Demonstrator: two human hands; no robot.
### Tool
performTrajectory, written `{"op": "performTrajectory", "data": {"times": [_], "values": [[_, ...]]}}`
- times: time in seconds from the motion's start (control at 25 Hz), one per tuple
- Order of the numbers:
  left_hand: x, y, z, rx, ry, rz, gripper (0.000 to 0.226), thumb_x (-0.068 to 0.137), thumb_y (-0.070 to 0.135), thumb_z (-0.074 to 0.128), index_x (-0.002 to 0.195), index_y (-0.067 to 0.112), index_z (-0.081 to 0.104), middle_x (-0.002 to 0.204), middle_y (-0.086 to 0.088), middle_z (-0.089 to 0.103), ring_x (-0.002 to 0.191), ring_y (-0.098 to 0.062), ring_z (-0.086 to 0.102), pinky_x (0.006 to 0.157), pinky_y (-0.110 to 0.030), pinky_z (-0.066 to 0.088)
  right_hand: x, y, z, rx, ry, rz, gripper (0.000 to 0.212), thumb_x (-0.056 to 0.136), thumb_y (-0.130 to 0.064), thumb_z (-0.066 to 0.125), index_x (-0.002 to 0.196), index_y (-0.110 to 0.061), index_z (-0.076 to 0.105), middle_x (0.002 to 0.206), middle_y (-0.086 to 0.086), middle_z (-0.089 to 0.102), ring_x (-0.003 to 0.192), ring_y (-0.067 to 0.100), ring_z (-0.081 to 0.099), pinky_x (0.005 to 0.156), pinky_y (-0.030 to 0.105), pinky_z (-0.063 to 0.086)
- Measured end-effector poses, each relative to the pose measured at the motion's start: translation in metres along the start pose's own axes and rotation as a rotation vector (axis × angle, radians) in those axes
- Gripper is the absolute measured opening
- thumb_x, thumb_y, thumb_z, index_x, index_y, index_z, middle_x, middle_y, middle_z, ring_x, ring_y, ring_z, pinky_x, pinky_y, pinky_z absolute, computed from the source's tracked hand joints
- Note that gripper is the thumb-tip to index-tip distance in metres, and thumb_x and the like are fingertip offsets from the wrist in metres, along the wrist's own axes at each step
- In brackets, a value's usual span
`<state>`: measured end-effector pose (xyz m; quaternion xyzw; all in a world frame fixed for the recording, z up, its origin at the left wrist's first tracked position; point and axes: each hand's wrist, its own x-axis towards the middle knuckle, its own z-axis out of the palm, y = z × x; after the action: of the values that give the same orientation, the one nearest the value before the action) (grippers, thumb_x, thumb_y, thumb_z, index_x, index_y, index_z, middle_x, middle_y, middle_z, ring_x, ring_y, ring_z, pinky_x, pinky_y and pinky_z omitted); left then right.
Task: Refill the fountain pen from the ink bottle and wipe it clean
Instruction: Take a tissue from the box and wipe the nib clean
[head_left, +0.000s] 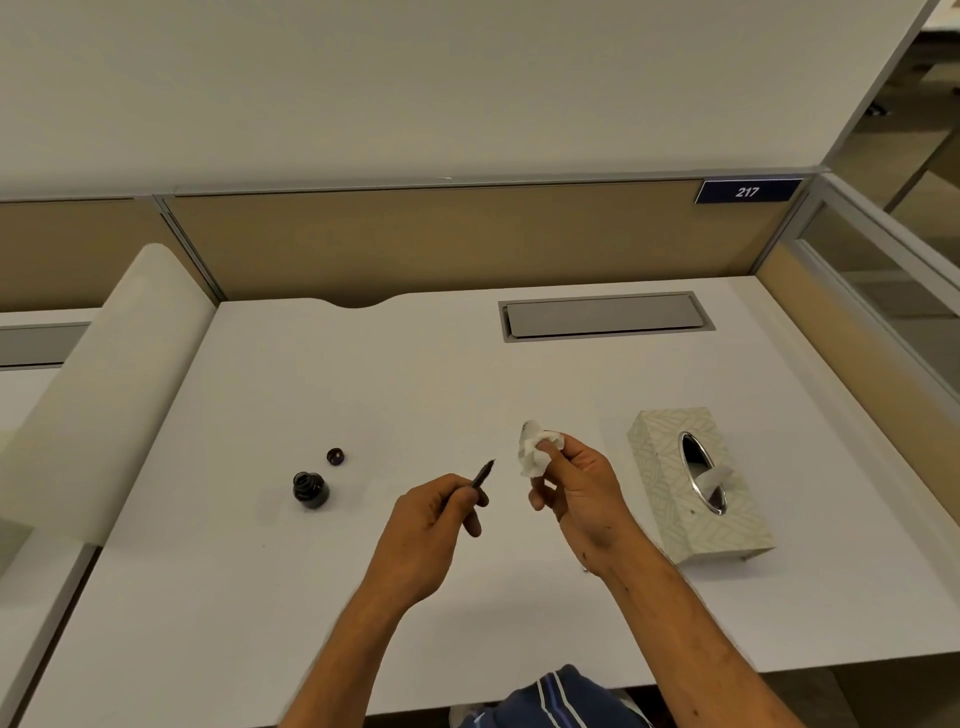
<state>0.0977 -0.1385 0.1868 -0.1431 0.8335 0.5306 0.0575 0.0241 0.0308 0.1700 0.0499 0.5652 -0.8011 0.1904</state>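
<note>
Gripped in the left hand, one pen points at one crumpled tissue pinched by the right hand — wiping seems underway. Next, bring nib into tissue. Left on the tabletop: one open ink bottle, one cap — right, one tissue box.

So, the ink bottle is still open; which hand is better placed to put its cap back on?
Probably the left hand: the cap and bottle lie on its side, though it holds the pen.
</note>
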Motion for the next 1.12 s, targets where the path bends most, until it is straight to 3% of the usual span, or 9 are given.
{"op": "performTrajectory", "data": {"times": [0.16, 0.28, 0.44, 0.56, 0.68, 0.8, 0.88, 1.0, 1.12], "values": [[0.0, 0.003, 0.003, 0.074, -0.03, 0.062, 0.029, 0.101, 0.03, 0.045, 0.081, 0.03, 0.066, 0.072, 0.009, 0.073, 0.07, -0.01, 0.061, 0.066, -0.026, 0.047, -0.002, 0.007, -0.003, -0.092, -0.03, 0.05, 0.018, 0.097, -0.013, 0.061, 0.1, 0.0, 0.072, 0.087, 0.007, 0.066, 0.071, 0.018, 0.051, 0.057, 0.031, 0.044], [0.0, 0.006, 0.01, 0.096, -0.052, 0.078, 0.032, 0.101, 0.035, 0.042, 0.078, 0.031, 0.064, 0.069, 0.005, 0.071, 0.062, -0.018, 0.058, 0.06, -0.03, 0.047, -0.011, 0.015, 0.004, -0.103, -0.15, 0.072, 0.021, 0.099, -0.016, 0.057, 0.098, -0.001, 0.071, 0.09, 0.011, 0.067, 0.075, 0.021, 0.054, 0.06, 0.033, 0.045], [-0.001, 0.004, 0.011, 0.11, -0.091, 0.084, 0.035, 0.102, 0.034, 0.04, 0.078, 0.03, 0.064, 0.069, 0.003, 0.071, 0.063, -0.022, 0.06, 0.063, -0.033, 0.05, -0.013, 0.008, 0.003, -0.133, -0.177, 0.022, 0.021, 0.1, -0.012, 0.054, 0.096, 0.001, 0.069, 0.089, 0.012, 0.066, 0.078, 0.025, 0.054, 0.06, 0.034, 0.045], [-0.002, 0.003, 0.014, 0.121, -0.137, 0.093, 0.035, 0.102, 0.034, 0.039, 0.078, 0.03, 0.064, 0.07, 0.005, 0.071, 0.059, -0.012, 0.054, 0.062, -0.031, 0.049, -0.013, 0.004, 0.003, -0.183, -0.135, -0.015, 0.021, 0.097, -0.002, 0.048, 0.087, 0.005, 0.065, 0.081, 0.006, 0.067, 0.073, 0.021, 0.056, 0.058, 0.034, 0.045], [-0.001, 0.003, 0.016, 0.094, -0.148, 0.085, 0.033, 0.102, 0.031, 0.04, 0.078, 0.029, 0.064, 0.07, 0.004, 0.071, 0.059, -0.015, 0.054, 0.062, -0.033, 0.047, -0.014, 0.002, 0.007, -0.174, -0.074, -0.044, 0.026, 0.095, 0.004, 0.045, 0.073, 0.003, 0.059, 0.075, -0.004, 0.069, 0.074, 0.01, 0.061, 0.056, 0.034, 0.043], [-0.001, 0.002, 0.01, 0.023, -0.122, 0.049, 0.03, 0.102, 0.026, 0.04, 0.085, 0.025, 0.065, 0.072, 0.004, 0.075, 0.076, -0.014, 0.067, 0.077, -0.031, 0.051, -0.009, -0.007, 0.0, -0.069, -0.004, -0.079, 0.031, 0.098, -0.001, 0.05, 0.069, -0.003, 0.06, 0.082, -0.005, 0.07, 0.073, 0.009, 0.06, 0.055, 0.033, 0.042], [0.0, 0.001, 0.005, -0.061, -0.115, 0.019, 0.024, 0.103, 0.023, 0.041, 0.095, 0.021, 0.063, 0.078, 0.005, 0.077, 0.089, -0.007, 0.069, 0.086, -0.026, 0.048, -0.003, -0.011, -0.01, -0.039, 0.053, -0.083, 0.023, 0.099, -0.009, 0.054, 0.081, -0.006, 0.068, 0.091, -0.001, 0.071, 0.074, 0.014, 0.06, 0.06, 0.033, 0.05], [0.002, 0.002, 0.003, -0.136, -0.126, -0.027, 0.018, 0.102, 0.022, 0.042, 0.103, 0.019, 0.059, 0.087, 0.008, 0.079, 0.099, -0.003, 0.068, 0.086, -0.023, 0.044, 0.002, -0.01, -0.022, 0.016, 0.123, -0.034, 0.009, 0.097, -0.006, 0.059, 0.105, -0.007, 0.062, 0.088, 0.009, 0.072, 0.074, 0.024, 0.068, 0.064, 0.035, 0.06], [0.005, 0.002, 0.008, -0.286, -0.088, -0.045, 0.023, 0.102, 0.017, 0.043, 0.1, 0.014, 0.066, 0.092, 0.005, 0.079, 0.098, -0.009, 0.069, 0.087, -0.025, 0.046, 0.004, -0.002, -0.021, -0.024, 0.128, 0.02, 0.013, 0.092, 0.001, 0.064, 0.102, -0.003, 0.057, 0.087, 0.02, 0.07, 0.066, 0.028, 0.068, 0.057, 0.034, 0.059]]}}
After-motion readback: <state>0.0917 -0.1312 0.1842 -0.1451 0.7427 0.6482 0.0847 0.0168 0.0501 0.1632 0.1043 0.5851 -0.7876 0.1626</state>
